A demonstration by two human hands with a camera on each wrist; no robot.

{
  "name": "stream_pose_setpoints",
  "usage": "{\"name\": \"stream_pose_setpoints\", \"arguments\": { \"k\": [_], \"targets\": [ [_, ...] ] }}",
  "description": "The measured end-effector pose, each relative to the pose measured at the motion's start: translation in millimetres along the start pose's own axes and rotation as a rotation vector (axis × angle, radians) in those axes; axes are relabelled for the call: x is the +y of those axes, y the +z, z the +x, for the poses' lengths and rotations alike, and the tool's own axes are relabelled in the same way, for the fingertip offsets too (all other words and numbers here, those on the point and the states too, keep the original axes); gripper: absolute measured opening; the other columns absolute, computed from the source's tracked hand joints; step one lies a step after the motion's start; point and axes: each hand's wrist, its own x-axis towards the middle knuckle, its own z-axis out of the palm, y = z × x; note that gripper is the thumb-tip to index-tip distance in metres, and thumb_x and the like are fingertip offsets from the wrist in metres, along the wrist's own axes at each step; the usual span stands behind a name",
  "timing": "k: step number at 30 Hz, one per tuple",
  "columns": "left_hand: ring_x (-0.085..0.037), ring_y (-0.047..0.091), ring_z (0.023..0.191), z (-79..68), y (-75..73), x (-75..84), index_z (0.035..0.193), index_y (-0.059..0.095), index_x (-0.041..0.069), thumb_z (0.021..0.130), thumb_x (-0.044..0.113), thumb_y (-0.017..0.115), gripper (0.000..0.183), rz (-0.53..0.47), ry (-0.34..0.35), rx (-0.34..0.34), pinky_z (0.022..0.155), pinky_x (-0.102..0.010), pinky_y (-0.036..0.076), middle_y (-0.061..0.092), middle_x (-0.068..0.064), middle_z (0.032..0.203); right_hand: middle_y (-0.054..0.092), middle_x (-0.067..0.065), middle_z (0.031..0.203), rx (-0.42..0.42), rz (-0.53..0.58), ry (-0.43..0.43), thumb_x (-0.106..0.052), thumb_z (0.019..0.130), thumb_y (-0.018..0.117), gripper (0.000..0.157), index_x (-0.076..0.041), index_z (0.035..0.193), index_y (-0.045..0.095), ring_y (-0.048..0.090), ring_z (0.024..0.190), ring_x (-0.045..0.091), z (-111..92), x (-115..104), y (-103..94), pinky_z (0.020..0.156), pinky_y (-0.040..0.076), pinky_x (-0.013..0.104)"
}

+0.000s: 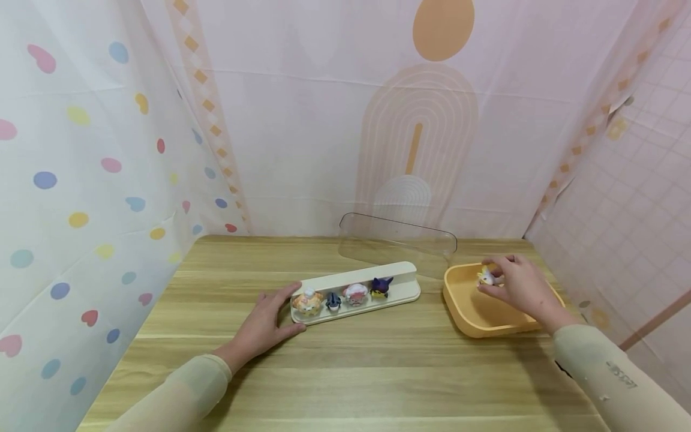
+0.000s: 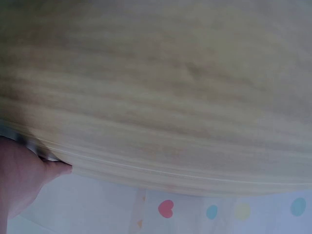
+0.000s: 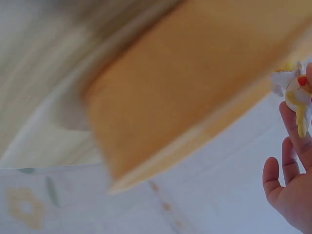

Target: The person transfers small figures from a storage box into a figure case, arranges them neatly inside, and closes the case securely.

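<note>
My left hand grips the left end of a cream display base, thumb at the front edge and fingers at the back. Lined up on the base are an orange figurine in a white hat, a small dark blue-grey one, a pink-and-white one and a purple-and-yellow one. Over the orange bin, my right hand pinches a white-and-yellow figurine between thumb and fingers. The right wrist view shows this figurine with a red spot, partly cut off by the frame.
A clear plastic cover stands behind the base, near the back of the wooden table. Patterned cloth hangs along the back and both sides. The bin sits near the table's right edge.
</note>
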Motion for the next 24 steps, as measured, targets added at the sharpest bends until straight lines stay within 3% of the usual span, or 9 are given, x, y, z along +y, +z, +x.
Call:
{"name": "stream_pose_setpoints", "arguments": {
  "k": [9,16,24],
  "targets": [
    [-0.041,0.055,0.146,-0.4,-0.2,-0.2,0.166,0.037,0.025,0.087,0.041,0.090,0.096,-0.001,0.001,0.002,0.124,-0.079,0.024,0.056,-0.015,0.160,0.081,0.011,0.102,0.065,-0.011,-0.138,-0.025,0.083,0.094,0.046,-0.006,0.116,0.067,0.061,0.102,0.036,21,-47,-6.4,0.091,0.051,0.059],
    [-0.040,0.056,0.145,-0.7,0.6,-1.2,0.166,0.037,0.025,0.087,0.041,0.090,0.096,0.001,-0.001,0.002,0.125,-0.077,0.025,0.056,-0.015,0.160,0.075,0.008,0.102,0.087,-0.060,-0.276,-0.024,0.078,0.098,0.045,-0.010,0.110,0.068,0.063,0.111,0.035,38,-77,18.0,0.101,0.051,0.056],
    [-0.039,0.057,0.145,-0.8,1.2,-1.1,0.166,0.036,0.026,0.087,0.042,0.090,0.097,0.004,0.005,0.008,0.124,-0.074,0.028,0.057,-0.013,0.160,0.076,0.008,0.106,-0.005,-0.140,-0.364,-0.029,0.079,0.097,0.045,-0.016,0.112,0.069,0.059,0.114,0.031,53,-102,42.9,0.105,0.048,0.054]
  ]
}}
